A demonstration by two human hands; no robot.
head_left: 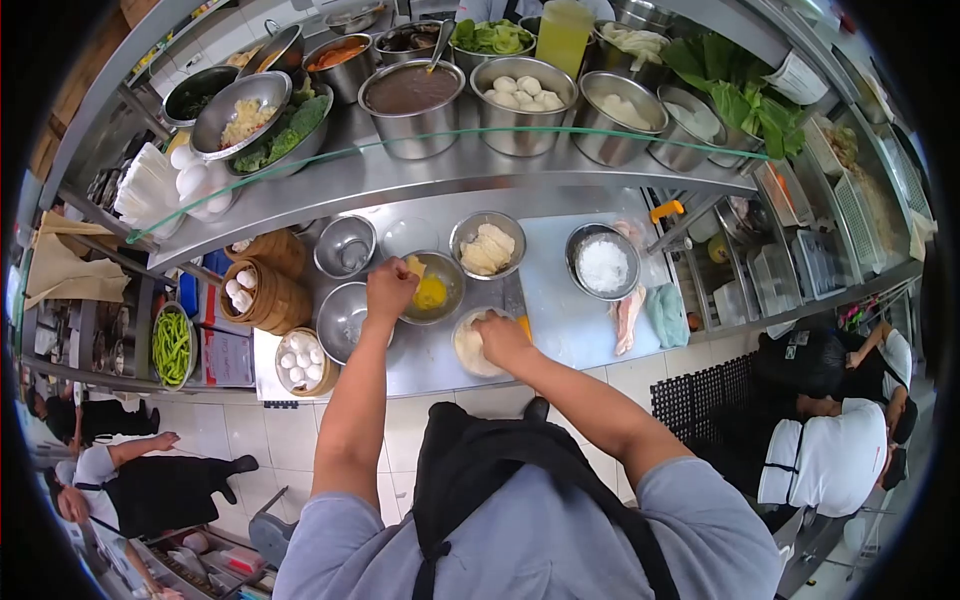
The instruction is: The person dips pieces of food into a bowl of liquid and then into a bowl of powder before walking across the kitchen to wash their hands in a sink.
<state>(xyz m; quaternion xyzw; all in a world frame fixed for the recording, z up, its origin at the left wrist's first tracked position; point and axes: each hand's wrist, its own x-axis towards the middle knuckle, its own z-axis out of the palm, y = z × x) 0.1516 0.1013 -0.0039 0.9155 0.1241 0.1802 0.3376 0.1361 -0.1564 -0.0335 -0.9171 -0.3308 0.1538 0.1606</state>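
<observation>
My left hand (392,290) is closed in a pinch on a pale yellow piece of food (416,266), at the rim of a metal bowl (452,272) that holds yellow beaten egg (430,293). My right hand (503,338) reaches down into a bowl of pale, crumb-like coating (470,346); its fingertips are partly hidden there. Just behind sits a metal bowl of pale yellow pieces (489,249). A metal bowl of white powder (602,263) stands on the light blue board to the right.
Two metal bowls (345,247) stand left of the egg. Bamboo steamers (268,305) with white buns are further left, near a basket of green peppers (172,346). An overhead steel shelf (440,180) carries several food containers. Raw meat strips (629,322) lie at right; other people stand behind.
</observation>
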